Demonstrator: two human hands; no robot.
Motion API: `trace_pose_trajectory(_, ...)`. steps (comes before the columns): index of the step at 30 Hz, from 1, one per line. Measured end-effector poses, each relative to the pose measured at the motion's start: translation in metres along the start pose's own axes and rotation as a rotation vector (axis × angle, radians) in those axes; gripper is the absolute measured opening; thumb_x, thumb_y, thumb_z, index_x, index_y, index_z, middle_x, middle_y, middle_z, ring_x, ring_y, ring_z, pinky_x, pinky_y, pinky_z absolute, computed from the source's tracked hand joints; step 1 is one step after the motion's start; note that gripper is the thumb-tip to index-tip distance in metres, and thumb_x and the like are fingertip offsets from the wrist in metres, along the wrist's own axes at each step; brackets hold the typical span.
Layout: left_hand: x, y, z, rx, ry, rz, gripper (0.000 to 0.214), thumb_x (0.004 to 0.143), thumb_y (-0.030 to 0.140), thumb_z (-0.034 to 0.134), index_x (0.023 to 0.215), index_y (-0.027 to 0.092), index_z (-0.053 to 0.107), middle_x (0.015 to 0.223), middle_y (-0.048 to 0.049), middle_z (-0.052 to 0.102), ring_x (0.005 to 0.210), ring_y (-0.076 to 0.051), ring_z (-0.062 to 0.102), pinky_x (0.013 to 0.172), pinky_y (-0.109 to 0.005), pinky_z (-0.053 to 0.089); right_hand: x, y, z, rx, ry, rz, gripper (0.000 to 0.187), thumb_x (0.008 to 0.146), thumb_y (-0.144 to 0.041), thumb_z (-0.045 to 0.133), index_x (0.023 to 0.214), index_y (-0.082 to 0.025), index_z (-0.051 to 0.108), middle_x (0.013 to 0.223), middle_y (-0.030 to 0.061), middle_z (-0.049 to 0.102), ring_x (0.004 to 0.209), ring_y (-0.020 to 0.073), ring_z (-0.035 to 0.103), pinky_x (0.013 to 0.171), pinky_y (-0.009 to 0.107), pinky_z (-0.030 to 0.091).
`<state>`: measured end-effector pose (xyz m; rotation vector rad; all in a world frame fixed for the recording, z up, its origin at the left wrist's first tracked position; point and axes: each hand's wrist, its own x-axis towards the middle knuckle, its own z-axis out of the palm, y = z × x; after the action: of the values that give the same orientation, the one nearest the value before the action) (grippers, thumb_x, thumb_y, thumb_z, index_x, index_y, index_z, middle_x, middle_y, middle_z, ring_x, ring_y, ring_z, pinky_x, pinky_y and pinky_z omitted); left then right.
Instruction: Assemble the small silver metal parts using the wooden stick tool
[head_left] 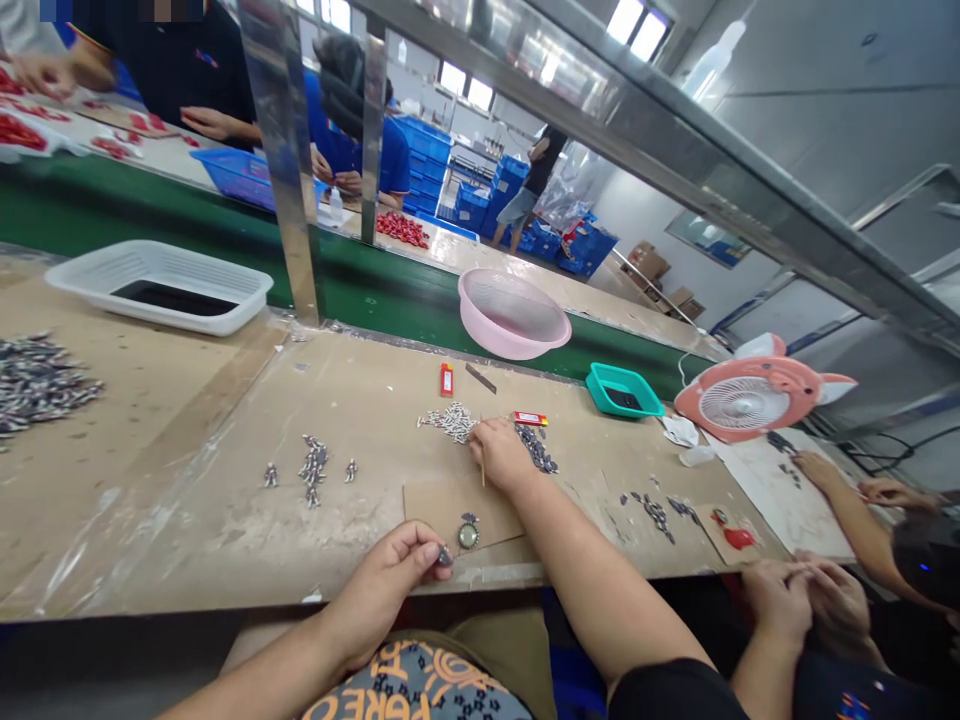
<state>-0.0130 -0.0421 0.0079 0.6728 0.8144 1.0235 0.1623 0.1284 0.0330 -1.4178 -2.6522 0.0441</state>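
My left hand (pixel 401 565) is closed at the table's front edge, pinching a small dark grey piece (pixel 444 556) between thumb and fingertips. Further out, my right hand (pixel 501 452) grips a thin wooden stick (pixel 482 470) that points down. Its fingertips are at the right edge of a pile of small white-and-grey parts (pixel 448 422). Just right of that hand lies a heap of dark grey pieces (pixel 538 452). Between my hands, a cardboard sheet (pixel 427 500) bears a round bottle cap (pixel 468 536), with a small dark piece (pixel 469 517) behind it.
Small assembled figures (pixel 313 460) stand or lie to the left. Two red lighters (pixel 447 380) and a metal strip (pixel 481 378) lie behind the pile. Beyond are a pink basin (pixel 517 340), green tray (pixel 607 400), white tray (pixel 247 318) and pig-shaped fan (pixel 795 400). Co-workers' hands (pixel 806 600) are at right.
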Motion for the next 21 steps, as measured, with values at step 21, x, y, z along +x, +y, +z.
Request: trace_pose_trajectory(21, 0.004, -0.006, -0.006, -0.017, -0.04, 0.01, 0.017, 0.083, 0.034, 0.058, 0.078, 0.018, 0.059, 0.079, -0.0021, 0.063, 0.076, -0.015, 0.057, 0.077, -0.028, 0.042, 0.026, 0.006, 0.005, -0.074, -0.216, 0.027, 0.021, 0.074, -0.005, 0.049, 0.093, -0.014, 0.056, 0.091, 0.0106, 0.062, 0.086, 0.0216, 0.055, 0.076, 0.028, 0.037)
